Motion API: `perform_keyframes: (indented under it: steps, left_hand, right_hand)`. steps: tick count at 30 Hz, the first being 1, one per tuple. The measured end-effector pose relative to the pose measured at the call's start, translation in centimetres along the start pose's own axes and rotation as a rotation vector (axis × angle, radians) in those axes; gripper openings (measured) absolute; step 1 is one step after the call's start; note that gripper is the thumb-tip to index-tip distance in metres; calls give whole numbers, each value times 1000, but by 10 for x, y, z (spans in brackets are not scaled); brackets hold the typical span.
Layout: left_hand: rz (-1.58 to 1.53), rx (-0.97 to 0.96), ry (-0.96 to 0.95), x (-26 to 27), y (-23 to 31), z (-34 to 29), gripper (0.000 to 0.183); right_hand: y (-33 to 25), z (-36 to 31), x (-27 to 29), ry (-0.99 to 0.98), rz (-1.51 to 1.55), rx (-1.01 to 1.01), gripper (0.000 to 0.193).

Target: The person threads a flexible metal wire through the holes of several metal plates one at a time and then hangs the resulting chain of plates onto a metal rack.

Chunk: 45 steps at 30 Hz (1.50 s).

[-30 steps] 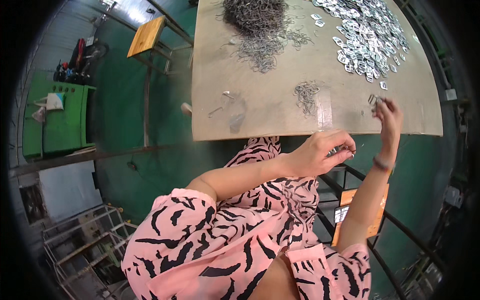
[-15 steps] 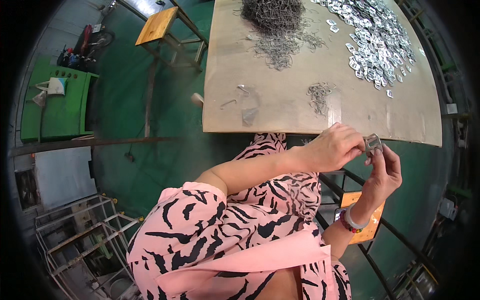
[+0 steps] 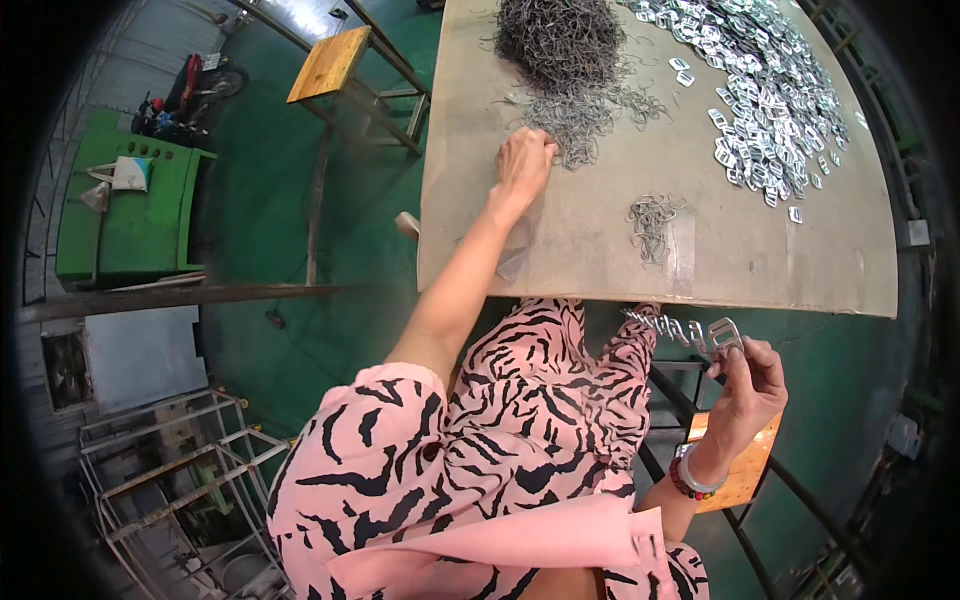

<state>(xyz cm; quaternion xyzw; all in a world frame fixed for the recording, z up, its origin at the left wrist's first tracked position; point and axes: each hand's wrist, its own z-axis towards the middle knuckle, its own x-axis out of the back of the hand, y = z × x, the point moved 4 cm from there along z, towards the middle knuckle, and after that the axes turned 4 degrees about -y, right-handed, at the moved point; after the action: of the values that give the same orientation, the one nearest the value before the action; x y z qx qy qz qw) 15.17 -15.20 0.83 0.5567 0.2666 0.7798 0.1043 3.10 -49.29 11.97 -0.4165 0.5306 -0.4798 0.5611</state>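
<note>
My left hand (image 3: 526,165) reaches out over the table, at the near left edge of a heap of bent wire hooks (image 3: 570,110). Its fingers are curled and pressed together; whatever they may hold is hidden. My right hand (image 3: 750,390), wearing bracelets, is held up in front of the table's near edge. Thumb and fingers pinch a flat metal buckle (image 3: 724,333) with slots. From the buckle a row of small shiny curved metal pieces (image 3: 672,326) runs out to the left; how they are joined cannot be made out.
A large pile of metal buckles (image 3: 780,120) covers the table's far right. A small bunch of wire hooks (image 3: 652,225) lies near the front of the table (image 3: 590,250). Wooden stools stand at the far left (image 3: 330,65) and lower right (image 3: 745,470). A green cabinet (image 3: 125,230) is at left.
My left hand has left the buckle and moved forward and left to the wire heap. My right hand keeps the buckle, slightly lower, and the row of shiny pieces now shows.
</note>
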Motion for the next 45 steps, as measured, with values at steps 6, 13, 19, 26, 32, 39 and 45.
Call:
perform_keyframes:
  steps: [6, 13, 19, 26, 32, 39, 45]
  left_hand:
    - [132, 25, -135, -5, -4, 10, 13]
    - [302, -75, -237, -8, -2, 14, 11]
    - [69, -200, 4, 31, 9, 41, 12]
    - [-408, -126, -116, 33, 47, 37, 18]
    - [-1093, -171, -822, 32, 188, -93, 19]
    - [-779, -681, -535, 20, 230, -125, 13]
    - [-820, -603, -488, 11, 231, -120, 14]
  right_hand:
    - [0, -2, 4, 30, -28, -15, 15]
    - [-5, -14, 6, 35, -62, -11, 12]
    - [-13, -20, 7, 28, -93, 18, 10]
    - [-12, -26, 15, 88, -83, 14, 10]
    - [16, -25, 29, 167, -83, -108, 14]
    - [12, -23, 27, 207, -44, -36, 11]
    - [7, -14, 24, 219, -189, 3, 9]
